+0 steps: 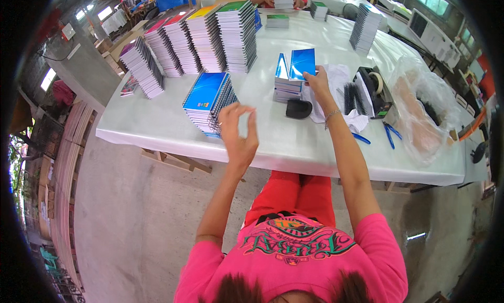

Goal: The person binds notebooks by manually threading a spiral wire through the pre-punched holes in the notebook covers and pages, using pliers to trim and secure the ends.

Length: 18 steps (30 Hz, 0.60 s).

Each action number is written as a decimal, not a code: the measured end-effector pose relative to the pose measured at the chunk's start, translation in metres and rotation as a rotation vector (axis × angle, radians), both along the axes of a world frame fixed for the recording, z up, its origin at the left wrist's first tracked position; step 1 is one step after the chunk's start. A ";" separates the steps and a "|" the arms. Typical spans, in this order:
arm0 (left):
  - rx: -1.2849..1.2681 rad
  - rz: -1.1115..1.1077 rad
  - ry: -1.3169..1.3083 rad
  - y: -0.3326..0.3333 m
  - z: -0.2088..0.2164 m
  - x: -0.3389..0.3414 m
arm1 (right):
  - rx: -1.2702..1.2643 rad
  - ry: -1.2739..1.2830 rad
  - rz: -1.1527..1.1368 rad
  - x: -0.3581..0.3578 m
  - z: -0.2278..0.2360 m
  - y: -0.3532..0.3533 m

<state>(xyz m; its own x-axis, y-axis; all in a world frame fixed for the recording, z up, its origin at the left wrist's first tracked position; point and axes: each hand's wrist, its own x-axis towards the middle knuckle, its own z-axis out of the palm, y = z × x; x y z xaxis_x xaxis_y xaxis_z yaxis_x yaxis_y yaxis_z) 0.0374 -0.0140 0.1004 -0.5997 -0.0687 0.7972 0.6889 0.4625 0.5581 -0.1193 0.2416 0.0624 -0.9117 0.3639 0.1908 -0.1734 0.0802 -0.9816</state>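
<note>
My right hand (317, 83) clasps a blue notebook (302, 63) over the surface's (286, 140) middle; whether my left hand's (240, 137) curled fingertips meet, I can't tell. Toward the right edge, a clear bag (408, 87) holds something dark (430, 112); beside it, a black holder (386, 99) carries tape (380, 83).

You wear a bright pink T-shirt (346, 274) with short sleeves (386, 246) that leave your forearms bare. A large print (294, 243) spreads across it: curling letters in teal and dark tones, an orange and green emblem above them, a smaller crest below. Your pants (291, 195) are red, with a white strip along the left side and black at the waist. A thin silvery chain bracelet (331, 117) circles the wrist behind your right hand (317, 84). Two locks of hair (239, 291) hang forward over your chest.
</note>
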 end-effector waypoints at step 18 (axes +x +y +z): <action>-0.706 -0.142 -0.301 0.018 -0.036 -0.025 | 1.336 -0.130 -0.440 0.044 -0.075 0.127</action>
<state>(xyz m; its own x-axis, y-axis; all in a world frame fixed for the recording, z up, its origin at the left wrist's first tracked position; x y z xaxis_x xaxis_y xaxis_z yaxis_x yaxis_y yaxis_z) 0.0126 0.0038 0.0646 -0.7624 0.4878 0.4252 0.6335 0.6966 0.3368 -0.0757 0.3681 -0.0125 -0.8101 0.2338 0.5377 0.1934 0.9723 -0.1313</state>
